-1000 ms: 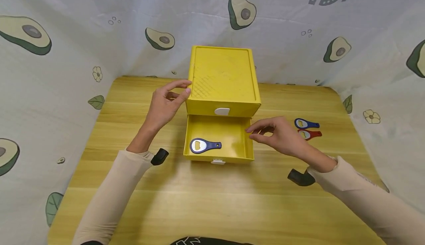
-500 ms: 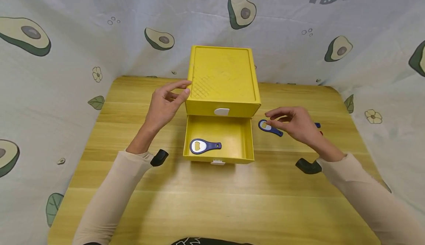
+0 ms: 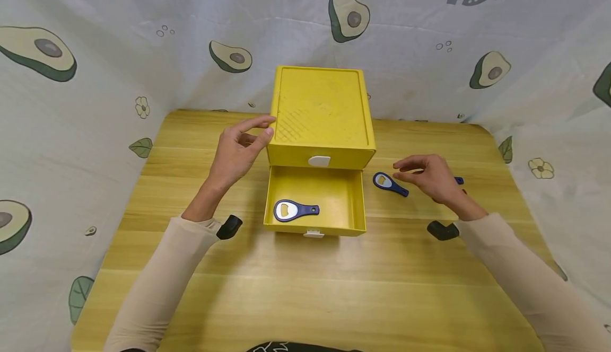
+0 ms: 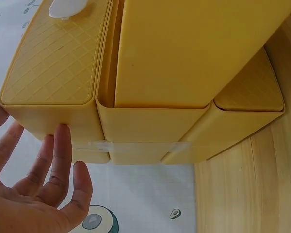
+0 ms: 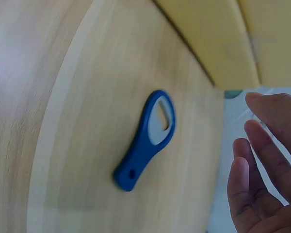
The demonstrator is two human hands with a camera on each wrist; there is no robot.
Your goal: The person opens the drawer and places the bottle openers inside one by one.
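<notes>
A yellow drawer unit (image 3: 322,108) stands at the back of the table, its middle drawer (image 3: 336,195) pulled out. One blue bottle opener (image 3: 306,210) lies in that drawer, toward the left. My left hand (image 3: 234,153) touches the unit's upper left side with its fingertips, as the left wrist view confirms. To the right of the unit, a second blue bottle opener (image 3: 398,187) lies flat on the table. Beside it hovers my right hand (image 3: 431,178), fingers loosely bent and holding nothing. Behind that hand a blue handle end (image 3: 459,181) peeks out, the rest hidden.
The wooden table (image 3: 305,288) extends in front of the unit and to both sides. A white cloth with avocado prints (image 3: 286,18) hangs close behind and along the sides. Clear tape (image 4: 136,145) runs across the unit's side.
My right hand has moved right from the drawer's right edge, uncovering the blue bottle opener on the table and covering most of the blue and red ones beyond. My left hand stays put.
</notes>
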